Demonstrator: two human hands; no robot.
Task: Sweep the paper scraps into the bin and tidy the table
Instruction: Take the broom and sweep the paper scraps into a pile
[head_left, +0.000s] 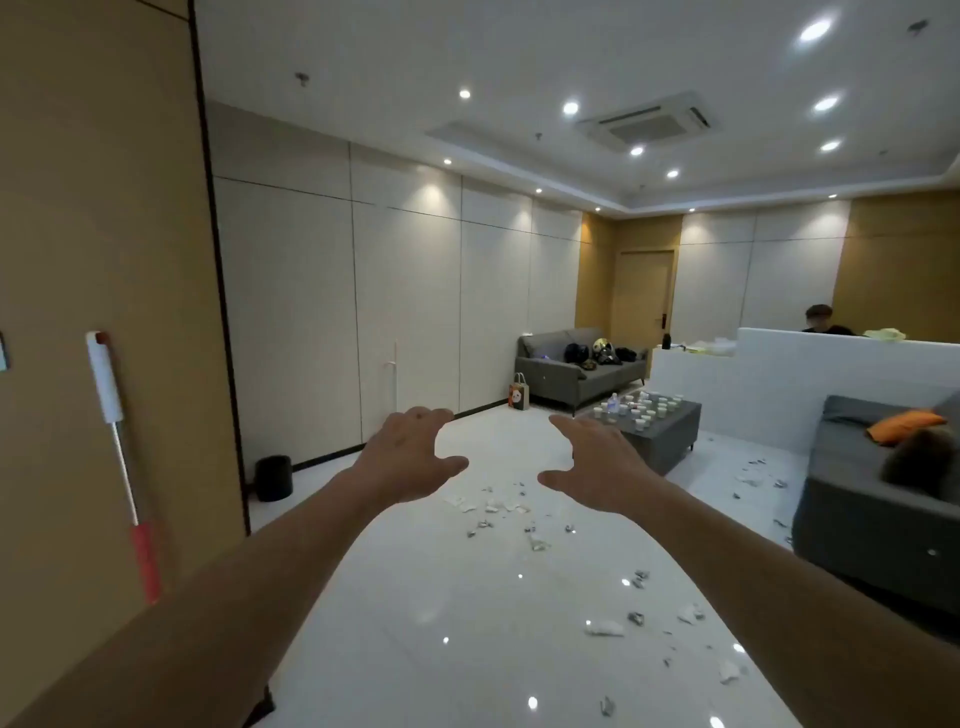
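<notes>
— Two sofas, is that right? Start with the big things.

— Yes. Biggest is the glossy white floor (415, 597). A dark grey sofa (872, 509) sits at the right edge with an orange cushion (904, 425) on it, and a second grey sofa (576, 371) stands against the far wall with dark bags on its seat. Between them is a low grey table (670, 431) crowded with small white cups (644, 408).

— And the bin?

— A black bin (274, 478) stands on the floor at the foot of the left wall, well apart from the mess. A broom (122, 457) with a white and red handle leans on the tan wall panel nearer the camera.

— Where are the scraps?

— Paper scraps (493, 506) lie scattered over the floor: one patch just below the hands, more trailing towards the near right, and some by the right sofa.

— The hands?

— Both arms reach forward, raised over the floor. The left hand (410, 457) and right hand (597, 462) have fingers spread apart and hold nothing, thumbs pointing towards each other.
</notes>
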